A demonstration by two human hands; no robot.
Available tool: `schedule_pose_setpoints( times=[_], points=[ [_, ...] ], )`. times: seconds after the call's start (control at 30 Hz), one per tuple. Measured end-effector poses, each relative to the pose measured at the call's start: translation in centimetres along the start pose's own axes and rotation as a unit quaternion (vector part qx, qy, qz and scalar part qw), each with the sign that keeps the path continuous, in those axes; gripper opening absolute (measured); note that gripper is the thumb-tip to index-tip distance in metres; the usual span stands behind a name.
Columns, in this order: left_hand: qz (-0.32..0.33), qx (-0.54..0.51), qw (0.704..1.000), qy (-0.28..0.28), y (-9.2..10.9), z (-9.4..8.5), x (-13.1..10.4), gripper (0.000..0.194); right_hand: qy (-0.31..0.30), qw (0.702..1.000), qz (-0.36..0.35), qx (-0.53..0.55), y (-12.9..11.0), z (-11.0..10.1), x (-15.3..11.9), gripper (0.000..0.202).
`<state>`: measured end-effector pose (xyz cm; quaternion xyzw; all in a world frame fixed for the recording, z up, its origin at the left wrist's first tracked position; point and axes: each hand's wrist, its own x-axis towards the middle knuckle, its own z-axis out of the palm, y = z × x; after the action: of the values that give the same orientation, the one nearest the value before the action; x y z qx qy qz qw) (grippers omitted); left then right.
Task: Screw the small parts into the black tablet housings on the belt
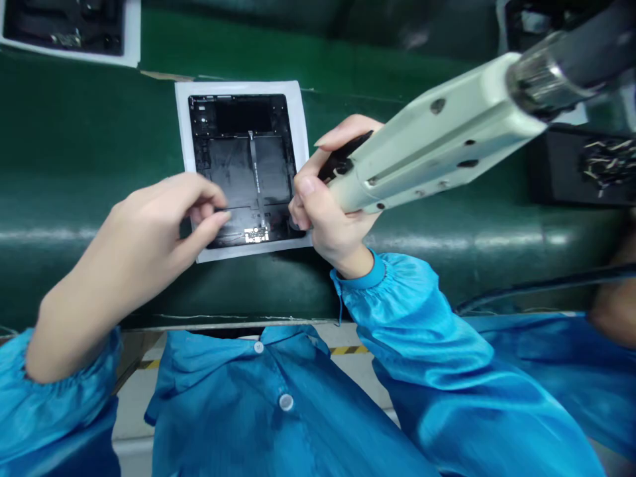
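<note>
A light-coloured electric screwdriver (422, 142) lies in the grip of my right hand (338, 212), its body slanting up to the right. Fingers hide its front end, close to the right edge of an opened tablet (233, 172). That tablet shows dark flat cells, a central ribbon cable (256, 169) and a small bright circuit board (257, 235) low down. Over its lower left part is my left hand (163, 218), fingers curled and thumb close to the forefinger in a pinch. Anything between those fingertips is too small to make out.
Under the tablet is a white sheet (243, 88) on the green bench (89, 132). Another opened device (64, 26) sits at upper left. A dark tray (556, 162) with small parts stands at right. A black cable (546, 283) and another person's arm (616, 305) appear at lower right.
</note>
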<state>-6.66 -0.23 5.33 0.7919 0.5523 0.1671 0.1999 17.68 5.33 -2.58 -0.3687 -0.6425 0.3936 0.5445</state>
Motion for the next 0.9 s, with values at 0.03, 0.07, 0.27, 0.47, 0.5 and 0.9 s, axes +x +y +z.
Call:
schedule_pose_setpoints(
  times=[0.03, 0.07, 0.27, 0.47, 0.5, 0.9],
  points=[
    [-0.042, 0.01, 0.999, -0.009, -0.4, -0.3, -1.2, 0.023, 0.022, 0.999, -0.029, 0.031, -0.5, 0.1, 0.0, 0.044],
    [-0.083, 0.023, 0.996, -0.024, -0.7, -0.3, -2.4, 0.027, 0.036, 0.996, -0.051, 0.063, -0.9, 0.2, 0.0, 0.042],
    [-0.135, 0.043, 0.99, -0.02, -0.4, 3.2, -5.9, 0.02, 0.056, 0.989, -0.049, 0.129, -1.6, 0.5, -0.5, 0.05],
    [-0.141, 0.082, 0.987, 0.012, -0.6, 5.4, -5.8, 0.018, 0.112, 0.979, -0.087, 0.146, -2.2, 0.3, -0.4, 0.053],
    [-0.146, 0.058, 0.987, 0.03, -1.0, 5.2, -5.7, 0.016, 0.127, 0.975, -0.096, 0.156, -2.5, 0.2, -0.3, 0.051],
    [-0.297, -0.412, 0.804, 0.31, -9.4, 1.7, 6.6, 0.04, 0.138, 0.969, -0.101, 0.179, -2.2, 0.4, -0.2, 0.035]
  ],
)
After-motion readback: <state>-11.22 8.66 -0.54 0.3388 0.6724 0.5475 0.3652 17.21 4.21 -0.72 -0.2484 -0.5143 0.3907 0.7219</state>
